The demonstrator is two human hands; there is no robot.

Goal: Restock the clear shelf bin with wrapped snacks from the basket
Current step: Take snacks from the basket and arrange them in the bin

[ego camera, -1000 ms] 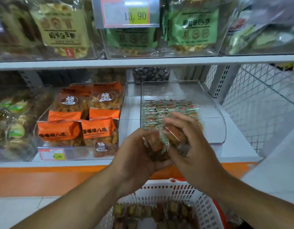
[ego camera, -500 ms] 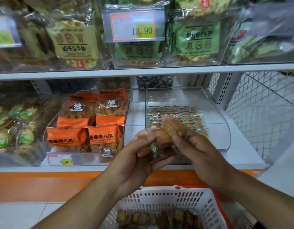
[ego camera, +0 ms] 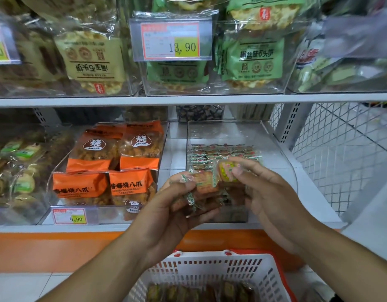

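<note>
Both hands, left and right, are pinching light, crinkly, slippery snacks by their wrappers just before the bin, above the basket.

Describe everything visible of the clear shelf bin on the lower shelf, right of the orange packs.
The clear shelf bin looks like transparent plastic, with straight side walls and a low, curved front. It sits on the white lower shelf, beside the bin of orange packs. A shallow layer of small green-edged wrapped snacks covers its middle; the back looks bare. The left hand and right hand hold more snacks at its front; contact cannot be told.
</note>
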